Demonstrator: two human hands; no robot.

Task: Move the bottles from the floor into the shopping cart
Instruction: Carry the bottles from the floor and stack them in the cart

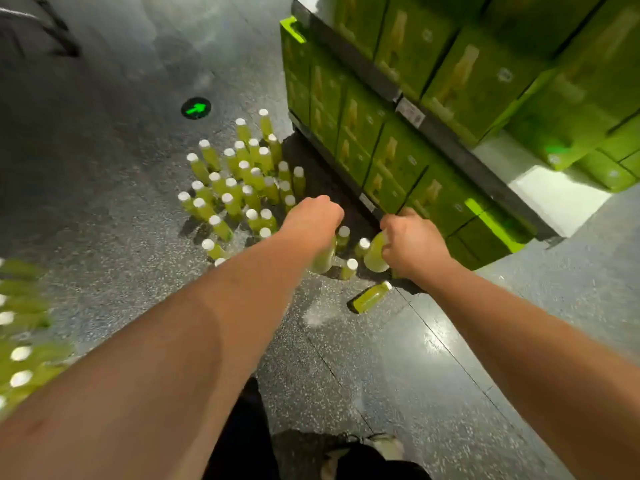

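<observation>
Head view: right hand (414, 242) grips a green juice bottle (375, 252) by its top, left hand (311, 220) clutches another bottle (323, 259) — both just above the speckled floor (114, 216). Around them stand white-capped bottles (239, 181); one bottle (370, 297) lies toppled beside green cartons (391, 157).

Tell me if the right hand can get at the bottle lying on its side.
Probably not yet: the right hand already grips a bottle. The tipped bottle lies just below it on open floor, unobstructed.
</observation>
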